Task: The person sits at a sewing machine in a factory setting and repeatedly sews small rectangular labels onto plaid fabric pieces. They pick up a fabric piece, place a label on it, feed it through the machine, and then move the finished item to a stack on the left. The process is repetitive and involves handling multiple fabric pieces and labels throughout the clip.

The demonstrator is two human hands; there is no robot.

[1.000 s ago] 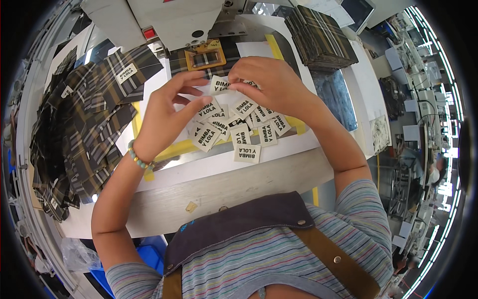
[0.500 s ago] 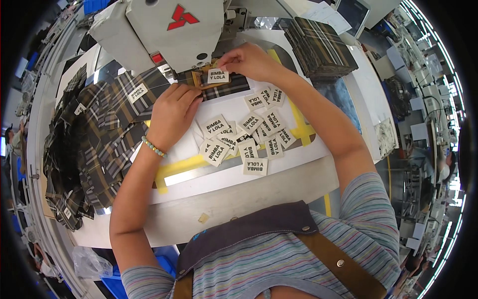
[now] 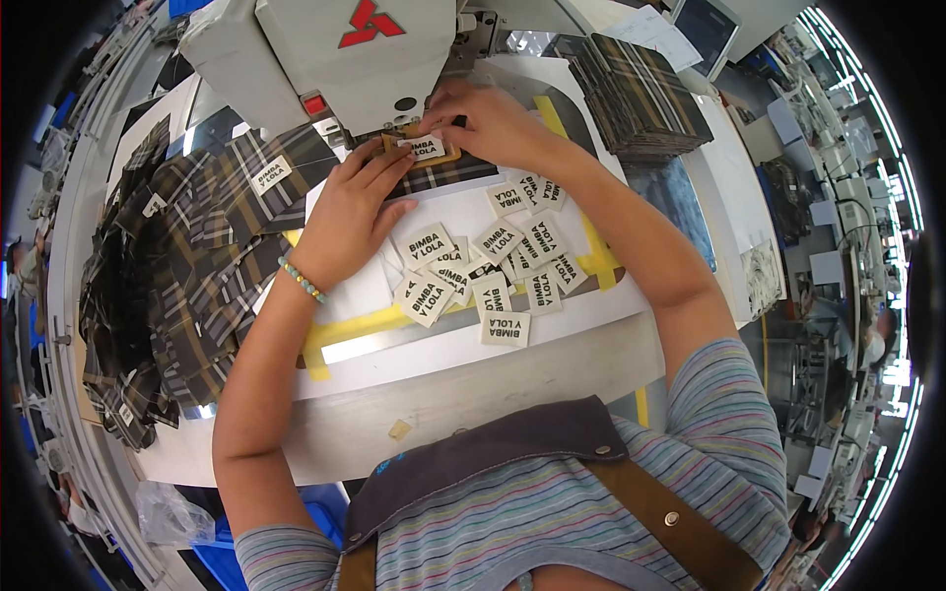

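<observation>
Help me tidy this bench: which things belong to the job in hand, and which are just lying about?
In the job, it seems: machine, frame, framed label, loose labels, plaid pieces, plaid stack.

Apparently just lying about: plastic bag, yellowish scrap.

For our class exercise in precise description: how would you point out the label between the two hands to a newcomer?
Find the white sewing machine head at the top. Just below it, between the left hand and right hand, sits a small yellow-brown frame. The white label with black print shows inside that frame, unlike the loose labels scattered lower down.
</observation>
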